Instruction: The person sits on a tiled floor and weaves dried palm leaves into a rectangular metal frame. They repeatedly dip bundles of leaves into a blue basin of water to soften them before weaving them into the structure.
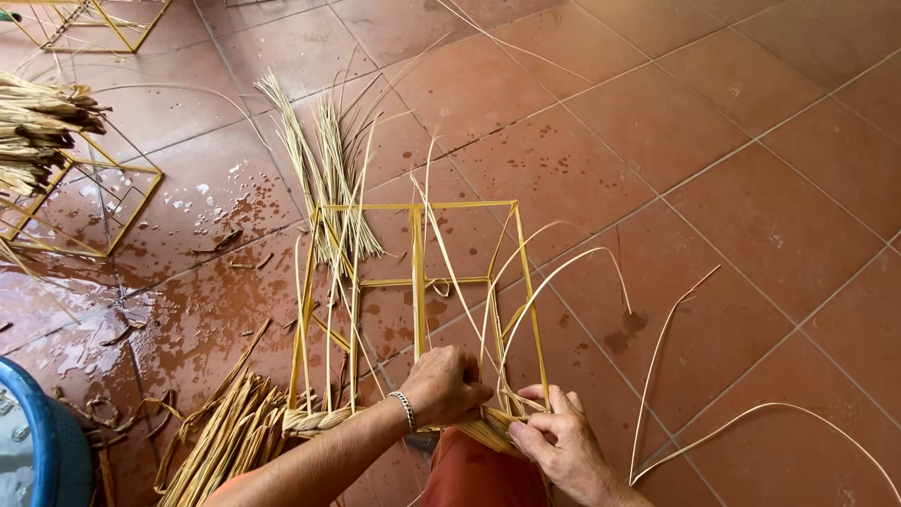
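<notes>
Head camera looks down on a yellow wire frame point(418, 282) lying on the floor just in front of the person, its near edge under both hands. Weaving looks barely begun, I judge: only a low band of woven straw point(324, 420) runs along the near edge, while the rest of the frame stands bare, with loose straw strands point(328, 178) threaded upright through its left part and fanning out beyond it. The left hand point(441, 385) is closed over the near rail and the weave; the right hand point(554, 437) pinches the straw at the near right corner, fingers curled tight. Long thin strands point(657, 366) arc away to the right. Underneath is a red tiled floor point(713, 150), wet on the left (puddles and droplets), with a straw bundle point(225, 441), more empty frames point(94, 202) and a blue tub point(47, 441) there.
</notes>
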